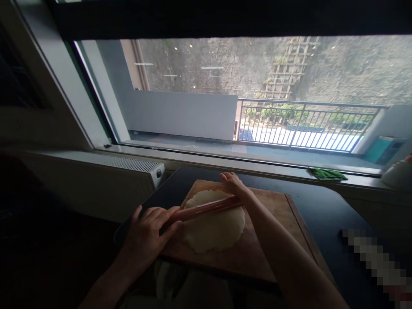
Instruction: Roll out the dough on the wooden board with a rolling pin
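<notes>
A flat, roughly round sheet of dough (214, 231) with a wavy edge lies on a wooden board (267, 206). Across it, slanting up to the right, rests a reddish-brown rolling pin (206, 209). My left hand (149, 225) is on the pin's left end, its thumb along the near side and its fingers over the top. At the right end, my right hand (234, 185) is on the pin near the far edge of the dough; its fingers point away to the left and its grip is partly hidden by the wrist.
The board sits on a dark table (328, 210) below a window. A green cloth (328, 174) lies on the sill (280, 171), with a white container (399, 174) at its right end. To the left stands a radiator (128, 167). A pixelated patch covers something at the table's right.
</notes>
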Motion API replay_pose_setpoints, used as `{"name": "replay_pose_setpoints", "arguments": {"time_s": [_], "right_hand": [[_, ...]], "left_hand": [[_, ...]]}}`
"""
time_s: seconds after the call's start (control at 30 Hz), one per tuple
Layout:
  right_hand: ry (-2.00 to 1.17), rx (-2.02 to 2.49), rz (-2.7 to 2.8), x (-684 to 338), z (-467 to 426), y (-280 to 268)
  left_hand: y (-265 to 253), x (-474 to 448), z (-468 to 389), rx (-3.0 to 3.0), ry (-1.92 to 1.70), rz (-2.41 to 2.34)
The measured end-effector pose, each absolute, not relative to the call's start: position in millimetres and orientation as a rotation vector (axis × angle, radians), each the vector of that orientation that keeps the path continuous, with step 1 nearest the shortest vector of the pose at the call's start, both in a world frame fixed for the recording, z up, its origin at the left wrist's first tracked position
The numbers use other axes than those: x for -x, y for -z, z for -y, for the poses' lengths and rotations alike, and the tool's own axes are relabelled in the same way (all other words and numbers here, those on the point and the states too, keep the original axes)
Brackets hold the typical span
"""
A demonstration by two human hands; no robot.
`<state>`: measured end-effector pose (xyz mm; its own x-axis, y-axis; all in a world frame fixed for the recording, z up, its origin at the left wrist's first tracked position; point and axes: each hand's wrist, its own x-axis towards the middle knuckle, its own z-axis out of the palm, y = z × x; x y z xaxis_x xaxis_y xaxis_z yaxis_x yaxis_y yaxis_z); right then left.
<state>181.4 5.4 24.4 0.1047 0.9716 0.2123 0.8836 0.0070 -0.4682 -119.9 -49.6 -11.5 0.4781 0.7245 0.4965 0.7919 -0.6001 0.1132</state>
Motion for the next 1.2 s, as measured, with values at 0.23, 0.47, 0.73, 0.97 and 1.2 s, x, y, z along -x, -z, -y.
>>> {"name": "replay_pose_setpoints", "arguments": {"time_s": [0.23, 0.47, 0.73, 0.97, 1.2], "right_hand": [[-0.020, 1.996, 1.765, -179.6, 68.9, 6.0], [-0.058, 2.037, 1.650, -177.4, -0.7, -7.8], [-0.159, 1.963, 1.806, -179.6, 20.1, -3.6], [-0.145, 1.977, 1.885, -180.7, 67.1, 2.8], [-0.174, 2.029, 1.729, -171.1, -31.1, -17.7]], "left_hand": [[24.6, 134.6, 73.3, 2.668, 0.961, 1.297], [31.9, 135.8, 57.3, 2.582, 1.043, 1.424], [31.9, 123.5, 60.5, 2.569, 1.222, 1.457], [32.2, 119.2, 72.8, 2.618, 1.251, 1.463], [28.9, 124.7, 61.6, 2.555, 1.233, 1.474]]}}
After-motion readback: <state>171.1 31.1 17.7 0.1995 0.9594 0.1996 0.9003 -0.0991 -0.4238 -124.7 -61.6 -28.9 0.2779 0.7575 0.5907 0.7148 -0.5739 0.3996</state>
